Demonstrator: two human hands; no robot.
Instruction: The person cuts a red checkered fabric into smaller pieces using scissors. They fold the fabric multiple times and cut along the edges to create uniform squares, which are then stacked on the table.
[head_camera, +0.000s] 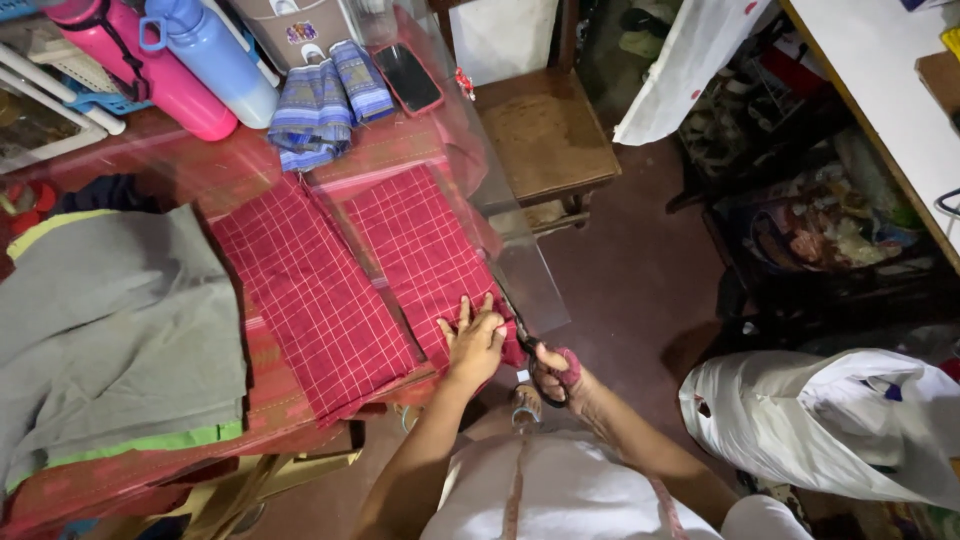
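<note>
We see left hand (473, 340) flat, fingers spread, pressing red checked cloth (425, 250) on worktop (90, 480). Right hand (560, 375) grips black scissors (520, 335); blades partly hidden by cloth edge.

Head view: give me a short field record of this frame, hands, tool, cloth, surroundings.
left hand: flat on the near edge of the red checked cloth, fingers spread
right hand: grip closed through the handles of the scissors
scissors: blades along the cloth's right edge, by the clear plastic sheet
second cloth: red checked piece lying to the left, alongside
grey cloth: folded, far left of the table
table back: pink bottle, blue bottle, phone
floor side: wooden chair, white bag
</note>
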